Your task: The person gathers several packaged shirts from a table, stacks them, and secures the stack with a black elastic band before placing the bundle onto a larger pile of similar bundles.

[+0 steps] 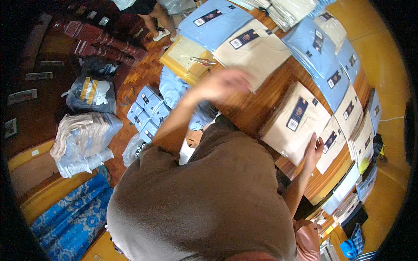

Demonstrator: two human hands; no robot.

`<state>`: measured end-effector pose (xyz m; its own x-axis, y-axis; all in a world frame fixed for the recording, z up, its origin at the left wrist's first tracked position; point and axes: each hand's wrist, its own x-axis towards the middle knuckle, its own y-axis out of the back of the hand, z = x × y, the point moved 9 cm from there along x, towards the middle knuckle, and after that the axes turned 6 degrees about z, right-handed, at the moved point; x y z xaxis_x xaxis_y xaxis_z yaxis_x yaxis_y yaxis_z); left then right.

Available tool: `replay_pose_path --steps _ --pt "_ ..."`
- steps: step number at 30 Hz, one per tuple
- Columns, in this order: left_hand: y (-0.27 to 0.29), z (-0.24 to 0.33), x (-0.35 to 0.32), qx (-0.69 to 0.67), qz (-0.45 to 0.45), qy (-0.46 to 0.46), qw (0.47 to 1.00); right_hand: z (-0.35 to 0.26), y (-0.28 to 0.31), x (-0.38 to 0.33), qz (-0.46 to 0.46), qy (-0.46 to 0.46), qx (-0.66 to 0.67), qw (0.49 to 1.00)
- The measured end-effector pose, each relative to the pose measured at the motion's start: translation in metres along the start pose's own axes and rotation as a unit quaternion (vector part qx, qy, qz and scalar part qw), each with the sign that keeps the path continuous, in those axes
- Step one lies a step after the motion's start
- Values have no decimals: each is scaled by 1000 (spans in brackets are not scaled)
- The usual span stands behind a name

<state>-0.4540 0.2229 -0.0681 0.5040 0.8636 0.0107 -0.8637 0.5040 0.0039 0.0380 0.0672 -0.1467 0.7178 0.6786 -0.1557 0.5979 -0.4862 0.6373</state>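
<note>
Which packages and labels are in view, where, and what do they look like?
Cream packet: flat, clear-wrapped, dark label; right hand on its edge.
Cream packet: beyond the blurred left hand, dark label with a white tag.
Light-blue packet: top centre, same label style.
Light-blue stack: upper right, fanned.
Yellow envelope: on the table, scissors on top.
Small blue packets: on the floor, left.

The left hand [224, 83], blurred, hovers open over the wooden table [261, 102], near a far stack of cream folded shirts in clear bags [257, 54]. The right hand [314, 152] lies flat against the near edge of another cream packaged shirt stack [294, 124]. Light-blue packaged shirts [215, 21] lie farther off.
</note>
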Motion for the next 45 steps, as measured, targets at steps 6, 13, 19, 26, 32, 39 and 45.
replay_pose_path --steps 6,13,19,26,32,39,45 --pt "385 -77 -133 411 490 106 761 -22 12 -21 31 76 -5 997" --pt "418 -218 -115 335 319 256 849 -55 51 -35 73 85 9 994" --pt "428 -191 -112 543 367 409 636 -65 75 -53 86 103 -13 991" --pt "328 18 -84 626 402 84 663 -51 100 -49 91 111 -93 985" --pt "216 164 -107 382 434 -269 770 -153 66 -65 107 249 13 963" --pt "-2 248 -75 236 192 -324 896 -361 -54 -217 -254 517 166 801" --pt "-103 212 -60 -9 7 -26 1000 -308 -26 -206 -571 316 196 732"
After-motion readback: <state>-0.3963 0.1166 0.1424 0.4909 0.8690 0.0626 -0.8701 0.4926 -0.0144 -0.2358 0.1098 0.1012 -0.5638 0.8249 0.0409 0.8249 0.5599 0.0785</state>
